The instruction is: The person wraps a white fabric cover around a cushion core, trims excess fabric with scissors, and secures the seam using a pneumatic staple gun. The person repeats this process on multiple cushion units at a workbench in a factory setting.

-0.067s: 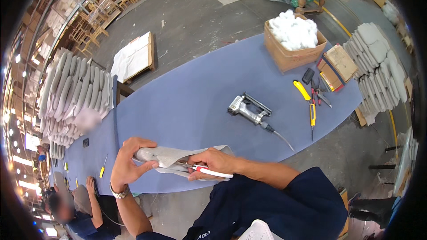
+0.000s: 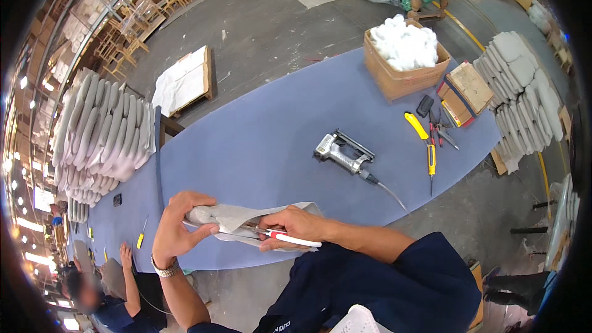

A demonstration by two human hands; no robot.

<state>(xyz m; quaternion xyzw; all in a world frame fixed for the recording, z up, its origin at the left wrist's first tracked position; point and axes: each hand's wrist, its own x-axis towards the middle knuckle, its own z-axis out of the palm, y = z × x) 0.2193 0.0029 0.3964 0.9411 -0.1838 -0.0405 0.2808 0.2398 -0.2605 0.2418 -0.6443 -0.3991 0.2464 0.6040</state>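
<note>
Lower centre: left hand (image 2: pixel 169 228) is pinching left end of elongated light-grey fabric piece (image 2: pixel 230 216).
Right hand (image 2: pixel 298 225) is gripping red-and-white-handled metal tool (image 2: pixel 296 240), pointing left along fabric.

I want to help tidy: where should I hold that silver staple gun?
Probably by the handle of the staple gun, from the near side: it lies flat, handle facing that way, with a graspable gap between handle and magazine. The hose trails from the right end.

A red-and-white-handled tool (image 2: pixel 297 241) points between loose grey cloth flaps (image 2: pixel 232 216).
</note>
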